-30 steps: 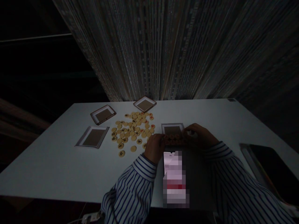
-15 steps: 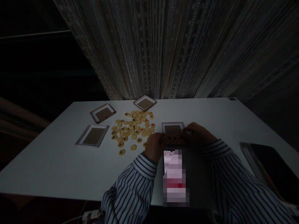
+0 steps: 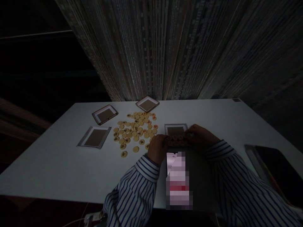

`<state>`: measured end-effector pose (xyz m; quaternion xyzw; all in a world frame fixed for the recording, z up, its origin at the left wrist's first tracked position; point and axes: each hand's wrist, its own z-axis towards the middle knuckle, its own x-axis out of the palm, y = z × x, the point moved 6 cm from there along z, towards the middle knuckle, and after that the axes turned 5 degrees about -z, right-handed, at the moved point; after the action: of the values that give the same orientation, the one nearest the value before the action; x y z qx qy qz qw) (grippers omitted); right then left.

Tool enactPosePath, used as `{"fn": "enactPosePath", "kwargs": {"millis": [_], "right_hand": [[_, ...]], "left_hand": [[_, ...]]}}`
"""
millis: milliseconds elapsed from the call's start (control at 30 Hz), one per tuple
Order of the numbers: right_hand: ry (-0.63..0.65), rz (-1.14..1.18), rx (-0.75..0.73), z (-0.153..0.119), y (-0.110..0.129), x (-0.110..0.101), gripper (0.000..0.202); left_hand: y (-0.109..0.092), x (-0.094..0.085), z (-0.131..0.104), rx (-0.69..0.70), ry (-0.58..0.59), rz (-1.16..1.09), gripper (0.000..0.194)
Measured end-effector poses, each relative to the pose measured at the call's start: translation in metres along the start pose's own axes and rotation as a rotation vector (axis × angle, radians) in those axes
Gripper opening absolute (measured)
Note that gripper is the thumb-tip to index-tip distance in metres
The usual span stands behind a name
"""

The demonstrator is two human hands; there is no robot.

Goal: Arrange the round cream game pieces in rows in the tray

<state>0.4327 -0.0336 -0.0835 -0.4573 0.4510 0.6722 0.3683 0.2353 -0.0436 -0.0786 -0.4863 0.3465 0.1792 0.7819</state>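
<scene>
Dim light makes details hard to see. In the head view, a small box (image 3: 175, 125) lies between my hands, with two rows of round Chinese chess pieces (image 3: 175, 140) in its near part. My left hand (image 3: 158, 148) is closed at the box's near left corner, its fingers curled against the edge. At the right end of the rows is my right hand (image 3: 201, 135), its fingers bent and drawn together; what they pinch, if anything, is hidden in shadow. To the left of my left hand, many loose chess pieces (image 3: 135, 138) lie scattered, some showing black or red characters.
Two brown-rimmed trays (image 3: 104, 114) and a grey-edged tray (image 3: 94, 137) surround the loose pieces. A lit phone (image 3: 172, 162), partly blurred out, lies in front of the box. A dark flat object (image 3: 276, 170) rests at right on the white table (image 3: 59, 157). Curtains (image 3: 151, 56) hang behind.
Both hands stay at the box and hardly move; the whole view shifts very slightly. The box's pieces and the scattered ones look the same.
</scene>
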Motion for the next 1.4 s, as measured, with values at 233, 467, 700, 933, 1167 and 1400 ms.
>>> {"fn": "enactPosePath", "kwargs": {"millis": [233,467,700,933,1167,1400], "right_hand": [[-0.001,0.000,-0.011,-0.0003,-0.0019,0.0008,0.021],[-0.016,0.023,-0.010,-0.0018,-0.0051,-0.0011,0.023],[0.041,-0.018,0.003,-0.0019,-0.0054,0.0032,0.022],[0.058,-0.021,-0.013,-0.0002,-0.0057,0.0056,0.023],[0.069,-0.025,-0.004,-0.0004,-0.0049,0.0054,0.021],[0.050,-0.036,0.009,-0.0010,-0.0055,0.0050,0.023]], "left_hand": [[-0.0014,-0.0001,0.0010,-0.009,0.026,0.021,0.021],[-0.0009,-0.0011,0.0000,-0.001,0.011,0.008,0.022],[0.0001,-0.0003,0.0004,0.001,0.008,-0.002,0.023],[-0.0005,-0.0008,0.0005,0.015,-0.004,-0.009,0.023],[-0.0007,-0.0003,0.0000,0.016,0.010,0.010,0.023],[0.0007,0.0000,0.0005,0.020,0.002,0.000,0.022]]}}
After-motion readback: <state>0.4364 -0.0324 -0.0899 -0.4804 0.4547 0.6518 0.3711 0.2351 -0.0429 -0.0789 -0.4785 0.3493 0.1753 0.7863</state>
